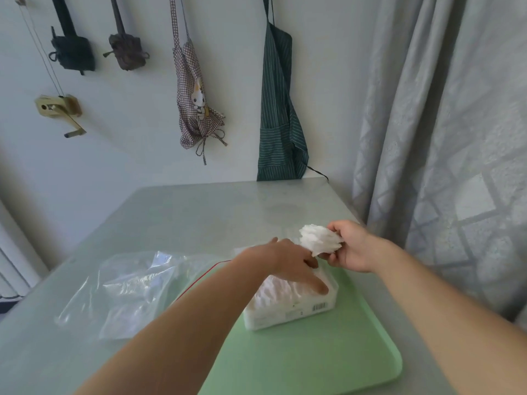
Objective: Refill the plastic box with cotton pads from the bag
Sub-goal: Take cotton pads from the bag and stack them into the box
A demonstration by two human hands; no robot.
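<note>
- Our left hand (288,260) lay flat, fingers straight, pressing the packed pads (281,290) down in the plastic box (291,312) on the green mat (313,363), making room, we judged.
- Our right hand (353,248) gripped 1 bunch of cotton pads (319,238) just above the box's far corner.
- The bag (125,292) lay slack, left of the box.

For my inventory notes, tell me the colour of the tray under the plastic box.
The tray is light green, seen in the head view.
</note>
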